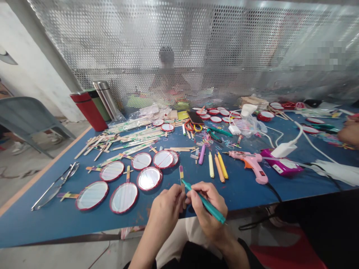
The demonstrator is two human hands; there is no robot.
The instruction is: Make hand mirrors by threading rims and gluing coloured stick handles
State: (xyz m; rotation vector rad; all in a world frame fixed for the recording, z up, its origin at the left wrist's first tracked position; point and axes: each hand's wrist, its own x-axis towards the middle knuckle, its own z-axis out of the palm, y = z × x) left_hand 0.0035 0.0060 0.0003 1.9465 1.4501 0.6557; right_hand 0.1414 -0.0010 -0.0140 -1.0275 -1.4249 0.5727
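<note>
On the left of the blue table (92, 231) lies a pair of glasses (56, 186). Behind it stand a red bottle (91, 112), a green bottle (101, 104) and a silver bottle (106, 99), close together. Next come lots of thin wood sticks (134, 136) in a messy pile. In front of the pile are round white discs (123, 197) with red rims. Some have striped sticks poking out from them.

Near the front edge, the left hand (166, 205) is curled up and pinches a small flat stick (181, 172). The stick points away from the person. Its far end has yellow and purple on it, and the fingers hide the near end. Just to the right, the right hand (209, 205) is closed around a blue-green pen (206, 203). The pen leans, with its tip right at the stick. It is hard to tell if they touch.

Past the hands lie a purple pen (202, 154), a pale yellow pen (211, 164), an orange pen (219, 169) and a yellow pen (222, 165). Then come a pink glue gun (251, 162) and a shiny purple box (283, 166). At the far right is another person's hand (349, 130).
</note>
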